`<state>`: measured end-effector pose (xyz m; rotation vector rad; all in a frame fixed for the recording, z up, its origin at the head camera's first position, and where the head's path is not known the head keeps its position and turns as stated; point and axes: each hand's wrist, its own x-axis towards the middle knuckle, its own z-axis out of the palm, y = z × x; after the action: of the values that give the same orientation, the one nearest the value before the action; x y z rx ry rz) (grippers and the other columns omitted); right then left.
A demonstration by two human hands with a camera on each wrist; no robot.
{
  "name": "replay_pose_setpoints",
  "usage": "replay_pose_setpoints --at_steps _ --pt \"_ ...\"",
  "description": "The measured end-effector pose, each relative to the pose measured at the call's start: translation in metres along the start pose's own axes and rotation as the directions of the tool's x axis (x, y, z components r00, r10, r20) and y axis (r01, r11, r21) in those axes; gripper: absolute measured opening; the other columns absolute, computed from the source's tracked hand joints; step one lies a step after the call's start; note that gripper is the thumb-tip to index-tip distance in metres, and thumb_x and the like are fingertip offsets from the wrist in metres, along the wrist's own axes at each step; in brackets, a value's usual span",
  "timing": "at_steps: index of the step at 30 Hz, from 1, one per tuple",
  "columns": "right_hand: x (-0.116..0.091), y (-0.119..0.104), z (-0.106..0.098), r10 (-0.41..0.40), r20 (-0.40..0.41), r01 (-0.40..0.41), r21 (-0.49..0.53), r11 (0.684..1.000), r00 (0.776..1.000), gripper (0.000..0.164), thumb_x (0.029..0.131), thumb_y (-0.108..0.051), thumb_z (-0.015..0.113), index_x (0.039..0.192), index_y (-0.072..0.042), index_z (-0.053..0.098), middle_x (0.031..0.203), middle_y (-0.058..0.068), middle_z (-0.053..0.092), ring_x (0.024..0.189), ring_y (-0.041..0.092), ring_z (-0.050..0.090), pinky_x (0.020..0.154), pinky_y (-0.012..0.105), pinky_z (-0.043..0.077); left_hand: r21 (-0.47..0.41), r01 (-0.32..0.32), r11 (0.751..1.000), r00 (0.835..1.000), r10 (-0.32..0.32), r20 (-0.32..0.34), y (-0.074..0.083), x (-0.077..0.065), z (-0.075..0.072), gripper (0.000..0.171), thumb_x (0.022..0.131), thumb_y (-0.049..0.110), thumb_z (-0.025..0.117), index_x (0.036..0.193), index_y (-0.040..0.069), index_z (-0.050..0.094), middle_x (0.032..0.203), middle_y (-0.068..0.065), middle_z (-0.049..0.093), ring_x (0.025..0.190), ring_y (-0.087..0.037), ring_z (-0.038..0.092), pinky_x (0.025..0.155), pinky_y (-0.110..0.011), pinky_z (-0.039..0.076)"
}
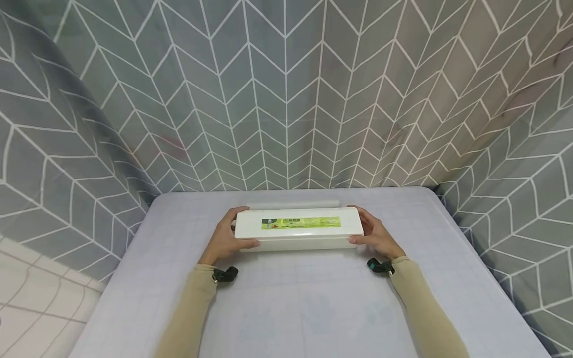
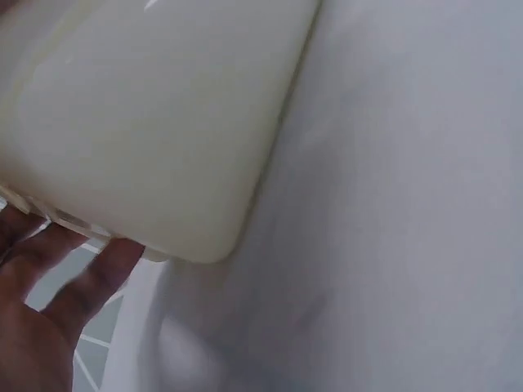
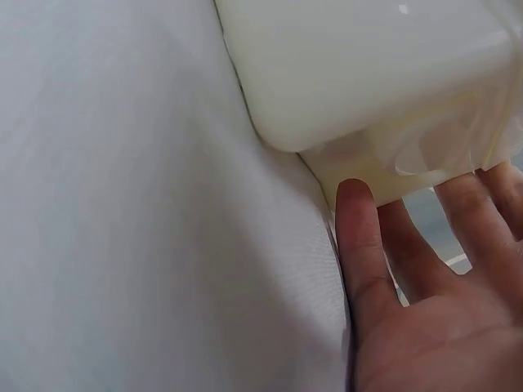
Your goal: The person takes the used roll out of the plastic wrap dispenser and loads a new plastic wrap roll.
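Note:
A long white plastic box (image 1: pixel 297 243) with a lid (image 1: pixel 248 226) lies crosswise near the far side of the table. On the lid is a yellow-green label (image 1: pixel 301 223). My left hand (image 1: pixel 226 238) grips the left end, thumb along the front. At the opposite end my right hand (image 1: pixel 377 234) holds on the same way. In the left wrist view, fingers (image 2: pixel 98 282) reach behind the box's rounded end (image 2: pixel 163 139). The right wrist view shows fingers (image 3: pixel 359 237) against the box's end wall (image 3: pixel 368 171), which has a rounded recess.
A white strip (image 1: pixel 331 204) shows just behind the box; what it belongs to is unclear. A pale cloth covers the table (image 1: pixel 295 303). Grey patterned curtains (image 1: pixel 286 99) hang at the back and sides. White tiles (image 1: pixel 40 293) appear at lower left.

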<state>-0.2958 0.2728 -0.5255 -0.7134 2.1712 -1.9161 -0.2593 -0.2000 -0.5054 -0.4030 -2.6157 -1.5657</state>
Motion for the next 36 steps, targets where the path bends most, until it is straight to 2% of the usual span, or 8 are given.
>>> replay_pose_setpoints --at_steps 4,7,11,16,20,23,29,36 --pt "0.001 -0.001 0.002 0.005 -0.004 -0.005 0.012 1.000 1.000 0.098 0.082 0.008 0.084 0.164 -0.003 0.032 0.151 0.000 0.054 0.131 0.009 0.058 0.101 0.022 0.054 -0.021 0.019 1.000 1.000 -0.018 0.010 -0.003 -0.001 -0.002 0.106 0.068 0.024 0.102 0.158 0.020 0.045 0.142 -0.014 0.058 0.102 -0.028 0.063 0.087 -0.039 0.053" --pt "0.003 -0.003 0.004 0.009 0.000 -0.009 0.032 0.999 1.000 0.096 0.083 0.008 0.082 0.164 -0.003 0.032 0.150 -0.001 0.054 0.131 0.009 0.058 0.101 0.022 0.054 -0.020 0.024 1.000 0.999 -0.023 0.025 -0.005 0.000 -0.006 0.104 0.068 0.025 0.102 0.156 0.024 0.047 0.143 -0.011 0.059 0.110 -0.031 0.064 0.093 -0.043 0.053" --pt "0.004 -0.006 0.005 0.014 -0.003 -0.014 0.059 0.998 1.000 0.096 0.082 0.009 0.081 0.163 0.000 0.030 0.147 -0.001 0.054 0.128 0.010 0.059 0.099 0.023 0.054 -0.063 0.023 0.998 0.998 -0.019 0.060 -0.008 0.003 -0.009 0.103 0.068 0.020 0.102 0.156 0.023 0.047 0.149 -0.011 0.057 0.120 -0.034 0.062 0.100 -0.047 0.050" --pt "0.004 -0.005 0.007 0.039 -0.008 -0.038 0.099 0.994 0.999 0.095 0.078 0.011 0.080 0.160 0.005 0.031 0.141 -0.003 0.057 0.121 0.011 0.062 0.096 0.025 0.056 -0.127 0.044 0.991 0.996 -0.033 0.085 -0.014 0.003 -0.009 0.101 0.068 0.016 0.101 0.154 0.019 0.049 0.145 -0.014 0.058 0.109 -0.031 0.063 0.089 -0.041 0.055" --pt "0.005 -0.006 0.007 0.042 0.005 -0.042 0.116 0.992 0.999 0.092 0.079 0.012 0.078 0.158 0.005 0.033 0.138 -0.003 0.059 0.118 0.011 0.063 0.095 0.027 0.056 -0.145 0.067 0.987 0.993 -0.053 0.102 -0.015 0.004 -0.009 0.098 0.069 0.015 0.100 0.153 0.019 0.049 0.142 -0.017 0.058 0.108 -0.031 0.063 0.084 -0.038 0.056" --pt "0.006 -0.007 0.007 0.037 0.013 -0.038 0.127 0.991 0.999 0.091 0.079 0.011 0.078 0.158 0.005 0.033 0.138 -0.002 0.059 0.117 0.012 0.064 0.094 0.027 0.057 -0.130 0.075 0.989 0.992 -0.060 0.114 -0.013 0.004 -0.009 0.099 0.071 0.016 0.099 0.155 0.019 0.046 0.142 -0.019 0.057 0.111 -0.033 0.062 0.084 -0.039 0.056" --pt "0.008 -0.011 0.006 0.053 0.033 -0.057 0.120 0.991 0.998 0.094 0.082 0.006 0.079 0.161 0.006 0.028 0.141 -0.001 0.058 0.119 0.012 0.064 0.094 0.027 0.057 -0.118 0.078 0.990 0.990 -0.063 0.123 -0.010 0.004 -0.009 0.101 0.073 0.017 0.098 0.156 0.018 0.042 0.145 -0.017 0.055 0.119 -0.034 0.058 0.095 -0.041 0.051" --pt "0.003 -0.009 0.006 0.088 0.029 -0.089 0.032 0.996 0.996 0.092 0.085 0.002 0.078 0.162 0.004 0.028 0.140 -0.003 0.057 0.118 0.010 0.063 0.095 0.024 0.054 -0.063 0.083 0.995 0.988 -0.073 0.135 -0.011 0.001 -0.007 0.102 0.072 0.022 0.099 0.155 0.020 0.041 0.145 -0.014 0.057 0.122 -0.033 0.059 0.101 -0.045 0.047"
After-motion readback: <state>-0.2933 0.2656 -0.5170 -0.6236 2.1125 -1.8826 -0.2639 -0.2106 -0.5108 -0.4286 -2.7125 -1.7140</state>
